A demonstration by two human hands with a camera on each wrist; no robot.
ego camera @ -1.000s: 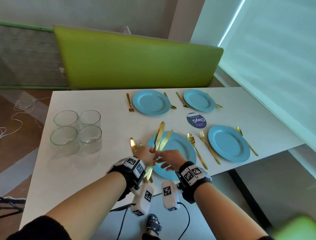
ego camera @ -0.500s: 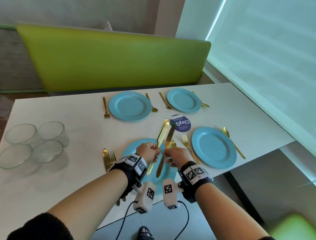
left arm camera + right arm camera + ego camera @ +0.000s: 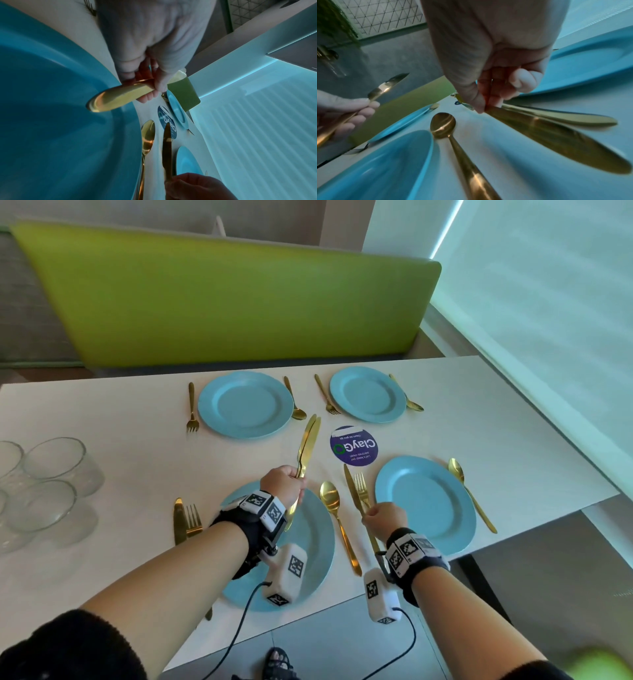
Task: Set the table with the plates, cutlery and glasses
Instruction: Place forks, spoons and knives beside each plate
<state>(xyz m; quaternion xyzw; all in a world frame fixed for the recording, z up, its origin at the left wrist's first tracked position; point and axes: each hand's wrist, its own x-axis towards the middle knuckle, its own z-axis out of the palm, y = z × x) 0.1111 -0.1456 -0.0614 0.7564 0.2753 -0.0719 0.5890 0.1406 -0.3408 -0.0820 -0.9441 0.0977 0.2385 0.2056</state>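
Observation:
My left hand (image 3: 291, 482) grips gold knives (image 3: 308, 445), two blades lying together, raised and pointing away above the near left blue plate (image 3: 318, 546). In the left wrist view their handle end (image 3: 116, 97) sticks out of the curled fingers. My right hand (image 3: 373, 513) pinches one gold knife (image 3: 352, 491) by the handle, low at the table, just left of the fork (image 3: 360, 487) beside the near right plate (image 3: 424, 505). The right wrist view shows this knife (image 3: 556, 142) alongside the fork handle (image 3: 565, 117). A gold spoon (image 3: 330, 498) lies between the near plates.
Two far plates (image 3: 245, 404) (image 3: 368, 393) each have a fork and a spoon beside them. A knife (image 3: 178, 520) and fork (image 3: 193, 518) lie left of the near left plate. Several glasses (image 3: 51, 470) stand at the left edge. A round purple sticker (image 3: 354, 445) marks the table's middle. A green bench back (image 3: 222, 292) is behind.
My right hand took one knife from the left hand's bunch and carried it right and down beside the near right plate's fork. The left hand stays raised with the other knives.

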